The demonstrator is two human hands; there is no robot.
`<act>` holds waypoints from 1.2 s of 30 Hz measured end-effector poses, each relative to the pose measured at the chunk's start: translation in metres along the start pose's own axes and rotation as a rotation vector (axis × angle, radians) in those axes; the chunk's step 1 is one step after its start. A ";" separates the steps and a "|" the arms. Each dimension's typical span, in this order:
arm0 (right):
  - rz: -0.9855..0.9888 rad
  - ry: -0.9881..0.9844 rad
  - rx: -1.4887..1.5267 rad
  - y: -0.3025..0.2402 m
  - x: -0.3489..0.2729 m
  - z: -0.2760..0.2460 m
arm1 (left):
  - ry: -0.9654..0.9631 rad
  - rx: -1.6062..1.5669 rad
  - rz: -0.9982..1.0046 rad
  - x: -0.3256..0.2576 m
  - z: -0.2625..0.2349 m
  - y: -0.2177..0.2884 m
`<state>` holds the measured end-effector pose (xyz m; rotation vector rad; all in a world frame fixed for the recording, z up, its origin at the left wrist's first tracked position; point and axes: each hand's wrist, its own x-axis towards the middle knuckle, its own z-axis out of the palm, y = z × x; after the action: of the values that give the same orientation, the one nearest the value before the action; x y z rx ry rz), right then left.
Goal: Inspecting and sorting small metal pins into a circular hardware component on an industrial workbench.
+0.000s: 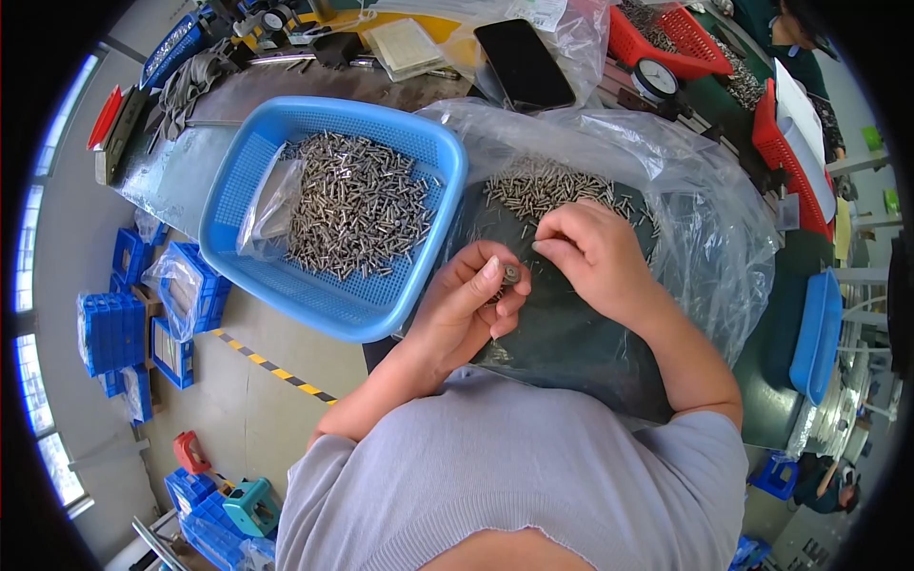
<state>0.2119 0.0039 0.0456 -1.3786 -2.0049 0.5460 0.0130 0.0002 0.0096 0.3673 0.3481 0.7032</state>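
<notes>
My left hand (468,305) is curled around a small grey metal part (511,274), pinched between thumb and forefinger. My right hand (595,252) hovers just beside it, fingertips pinched together over a pile of small silver metal pins (547,190). I cannot tell whether a pin is between those fingertips. The pins lie on a dark green mat (571,333) covered by a clear plastic bag (705,219). To the left stands a blue plastic basket (286,276) heaped with several more silver pins (357,205) and a crumpled clear bag (269,207).
A black phone (524,65) lies on plastic at the back. Red baskets (666,33) of parts and a round gauge (655,78) stand at the back right, where another person sits. A blue tray (817,333) is at the right. Blue bins (114,333) stand on the floor left.
</notes>
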 end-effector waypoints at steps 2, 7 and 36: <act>0.125 -0.054 0.241 -0.013 0.001 -0.009 | 0.007 0.028 0.001 0.000 0.000 0.001; 0.220 -0.039 0.730 -0.016 -0.006 0.005 | 0.014 0.059 -0.017 0.000 0.003 0.001; -0.263 0.150 0.288 -0.010 -0.003 0.017 | 0.020 0.057 -0.037 0.001 0.002 0.002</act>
<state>0.1944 -0.0023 0.0390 -0.9387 -1.8638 0.5679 0.0134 0.0013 0.0122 0.4071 0.3938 0.6621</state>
